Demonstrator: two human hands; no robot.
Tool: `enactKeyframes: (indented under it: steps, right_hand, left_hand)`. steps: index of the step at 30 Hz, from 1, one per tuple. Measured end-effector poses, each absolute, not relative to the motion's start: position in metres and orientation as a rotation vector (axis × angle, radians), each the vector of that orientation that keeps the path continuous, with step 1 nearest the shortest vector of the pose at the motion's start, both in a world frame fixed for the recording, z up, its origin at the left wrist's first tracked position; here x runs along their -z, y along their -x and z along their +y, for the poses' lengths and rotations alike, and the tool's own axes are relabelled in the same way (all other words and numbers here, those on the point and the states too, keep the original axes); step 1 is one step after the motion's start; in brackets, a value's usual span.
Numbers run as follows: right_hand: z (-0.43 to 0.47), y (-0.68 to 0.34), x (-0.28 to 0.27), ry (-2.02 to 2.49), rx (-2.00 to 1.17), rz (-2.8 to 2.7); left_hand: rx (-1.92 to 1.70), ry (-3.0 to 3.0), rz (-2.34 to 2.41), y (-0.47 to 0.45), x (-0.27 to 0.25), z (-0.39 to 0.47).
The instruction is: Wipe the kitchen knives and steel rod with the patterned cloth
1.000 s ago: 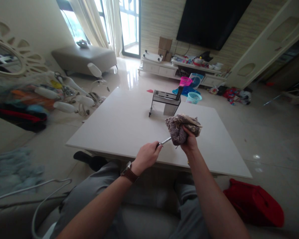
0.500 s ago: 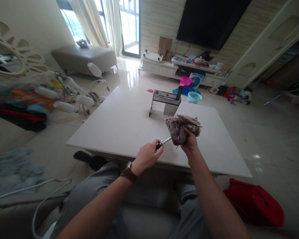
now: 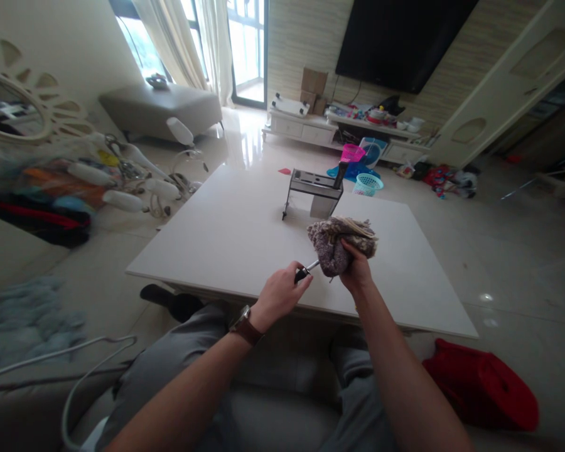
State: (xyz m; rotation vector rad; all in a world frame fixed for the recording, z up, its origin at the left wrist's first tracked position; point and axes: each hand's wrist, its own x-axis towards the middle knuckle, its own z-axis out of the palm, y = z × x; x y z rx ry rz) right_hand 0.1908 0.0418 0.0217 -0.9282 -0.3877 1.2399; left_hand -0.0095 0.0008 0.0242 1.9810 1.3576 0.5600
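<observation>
My left hand [image 3: 282,290] is closed around the black handle [image 3: 302,274] of a tool with a narrow metal shaft [image 3: 313,265]. The shaft runs into a bunched brown and cream cloth [image 3: 334,254], which hides its far end, so I cannot tell the tool's kind. My right hand [image 3: 356,267] grips this cloth from the right, thumb on top, pressing it round the shaft. Both hands are above the near half of a white table [image 3: 207,245]. Beyond the cloth stands a grey knife holder [image 3: 311,181] with a black-handled piece [image 3: 341,172] upright at its right end.
A red bin-like object [image 3: 483,383] is on the floor to the right of the table. Lamp arms with white shades [image 3: 157,188] stand close to the table's left edge. Pink [image 3: 352,152] and light blue baskets [image 3: 368,183] sit beyond the far edge.
The cloth and my right hand have shifted slightly left along the shaft, towards my left hand. Less of the metal shaft shows now. My left hand keeps its grip.
</observation>
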Motion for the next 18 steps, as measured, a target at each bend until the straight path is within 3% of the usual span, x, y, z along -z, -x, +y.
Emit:
enactKeyframes:
  steps: [8, 18]
  right_hand:
    - [0.031, -0.171, -0.012, 1.01, -1.43, -0.529]
    - [0.03, -0.15, -0.01, 0.933, -1.346, -0.451]
  left_hand:
    - [-0.654, -1.921, 1.378, 0.006, -0.02, 0.01]
    - [-0.65, -1.89, 1.411, -0.006, -0.019, 0.02]
